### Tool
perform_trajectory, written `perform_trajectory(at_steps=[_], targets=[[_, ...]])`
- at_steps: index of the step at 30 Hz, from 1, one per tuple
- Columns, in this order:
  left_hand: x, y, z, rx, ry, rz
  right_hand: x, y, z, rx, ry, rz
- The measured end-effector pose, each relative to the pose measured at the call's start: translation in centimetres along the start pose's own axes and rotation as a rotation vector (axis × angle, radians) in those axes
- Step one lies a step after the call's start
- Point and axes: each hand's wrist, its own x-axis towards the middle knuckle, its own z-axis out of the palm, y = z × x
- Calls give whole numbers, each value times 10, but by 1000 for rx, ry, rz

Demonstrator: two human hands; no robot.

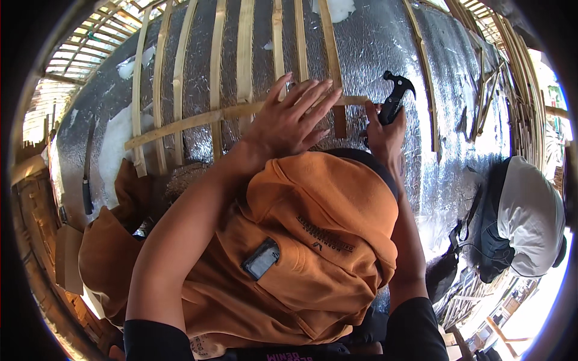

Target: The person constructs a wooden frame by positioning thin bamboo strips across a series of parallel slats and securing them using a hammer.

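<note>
My left hand (295,117) is open, its fingers spread above a long crosswise wooden slat (205,118). That slat lies over several lengthwise slats (245,54). My right hand (386,133) is wrapped round a black claw hammer (395,99), its head pointing away from me. The hammer is just beyond the right end of the crosswise slat. Between my forearms lies an orange hooded sweatshirt (325,204); I cannot tell whether someone is wearing it. A small dark rectangular device (261,259) rests at its pocket. Anything under my left palm is hidden.
Wrinkled silver foil sheeting (373,45) spreads under the slats. At the left a long blade with a black handle (88,195) lies on it. A pale grey garment (528,216) and a black strapped bag (444,271) are at the right. Bamboo poles (530,102) line the right side.
</note>
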Motion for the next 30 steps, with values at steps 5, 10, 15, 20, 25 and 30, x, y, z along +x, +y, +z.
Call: perform_trajectory(at_steps=[5,10,15,20,25,30], targets=[[9,-70,-38,263,33,-336,44,11,2,-147,75,-204],[-8,-178,-89,539,-56,-979,69,-49,28,-317,83,-462],[-91,-266,-116,443,-282,-1466,106,-74,78,-509,-75,-490],[-81,-249,-114,386,-289,-1449,130,-81,99,-701,-200,-318],[-89,-260,-110,395,-195,-1445,134,-84,108,-724,-207,-366],[-107,-267,-102,467,-63,-1359,130,-91,117,-742,-189,-405]])
